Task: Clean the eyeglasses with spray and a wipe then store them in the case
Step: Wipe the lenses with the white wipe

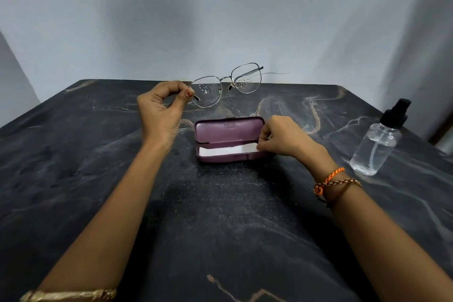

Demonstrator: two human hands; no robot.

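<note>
My left hand holds thin metal eyeglasses up above the table by their left end, pinched between thumb and fingers. Both lenses carry spray droplets. Below them a purple glasses case lies open on the table, lid raised toward the back. A white wipe lies inside the case's lower half. My right hand is at the case's right end, with its fingertips pinching the right edge of the wipe. A clear spray bottle with a black pump top stands on the table to the right.
The dark marbled table stretches wide on both sides of the case and toward me. A grey cloth backdrop hangs behind its far edge. The spray bottle stands near the table's right edge.
</note>
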